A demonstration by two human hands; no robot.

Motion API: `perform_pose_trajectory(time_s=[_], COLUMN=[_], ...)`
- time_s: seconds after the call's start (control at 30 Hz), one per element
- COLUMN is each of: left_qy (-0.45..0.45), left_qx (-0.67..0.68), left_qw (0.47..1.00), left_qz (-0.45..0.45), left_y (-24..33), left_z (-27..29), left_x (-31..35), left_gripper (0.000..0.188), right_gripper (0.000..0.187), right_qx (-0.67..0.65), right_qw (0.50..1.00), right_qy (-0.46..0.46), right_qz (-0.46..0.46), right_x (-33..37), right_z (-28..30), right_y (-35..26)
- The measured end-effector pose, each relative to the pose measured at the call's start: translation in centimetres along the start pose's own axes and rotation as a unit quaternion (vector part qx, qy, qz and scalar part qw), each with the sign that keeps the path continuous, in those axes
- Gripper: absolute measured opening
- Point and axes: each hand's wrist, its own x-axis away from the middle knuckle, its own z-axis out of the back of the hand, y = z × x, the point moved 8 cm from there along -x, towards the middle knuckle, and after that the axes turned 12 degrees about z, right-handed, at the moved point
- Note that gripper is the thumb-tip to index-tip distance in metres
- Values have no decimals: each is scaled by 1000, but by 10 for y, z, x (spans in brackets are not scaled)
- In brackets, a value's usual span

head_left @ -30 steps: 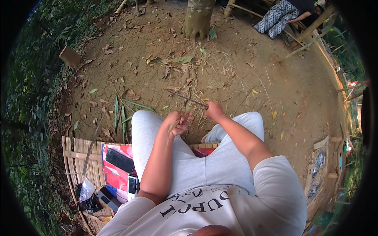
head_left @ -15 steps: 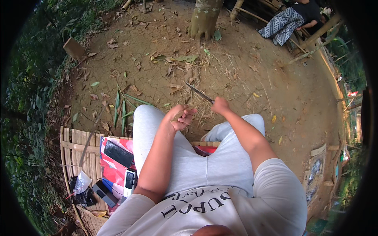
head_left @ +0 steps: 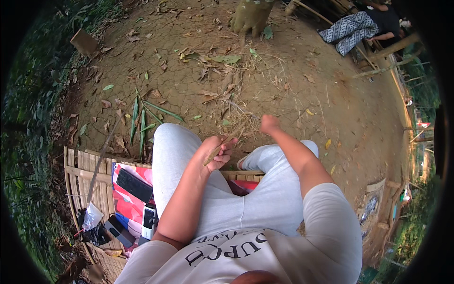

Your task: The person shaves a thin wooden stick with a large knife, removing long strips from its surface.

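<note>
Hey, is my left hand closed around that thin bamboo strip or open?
Closed: the left hand has its fingers curled around the bamboo strip, which sticks out of the fist toward the right hand.

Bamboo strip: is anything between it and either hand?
Nothing visible. The left hand grips the strip at its near end, and the right hand is closed at the far end, seemingly holding it.

An outdoor yard at the edge of greenery: cracked, bare brown earth [head_left: 302,94] strewn with dry leaves and long green bamboo leaves [head_left: 142,123], a rough tree trunk base [head_left: 250,16] at the top, and dense green undergrowth [head_left: 33,94] on the left. The person sits on a slatted bamboo platform [head_left: 90,170], and rough wooden poles [head_left: 392,49] stand at the right.
</note>
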Motion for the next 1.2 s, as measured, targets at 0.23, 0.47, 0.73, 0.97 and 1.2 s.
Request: perform_pose_trajectory(time_s=[0.23, 0.47, 0.73, 0.97, 1.2], left_qy=[-9, -65, -48, -48, -83], left_qx=[90, 188, 261, 239, 192], left_qw=[996, 980, 964, 969, 978], left_qz=[-1, -19, -26, -36, 9], left_y=[30, 44, 48, 52, 39], left_z=[-12, 1, 37, 28, 0], left_x=[1, 9, 19, 14, 5], left_gripper=[37, 42, 40, 40, 41], right_gripper=[18, 19, 20, 20, 19], right_qx=[-166, -227, -127, -103, -192], right_qw=[981, 934, 973, 965, 917], right_qy=[75, 126, 77, 156, 167], right_qz=[67, 245, 177, 186, 306], right_x=[14, 34, -25, -41, 18], right_z=[20, 73, -5, -10, 66], right_y=[-13, -101, -73, -43, -115])
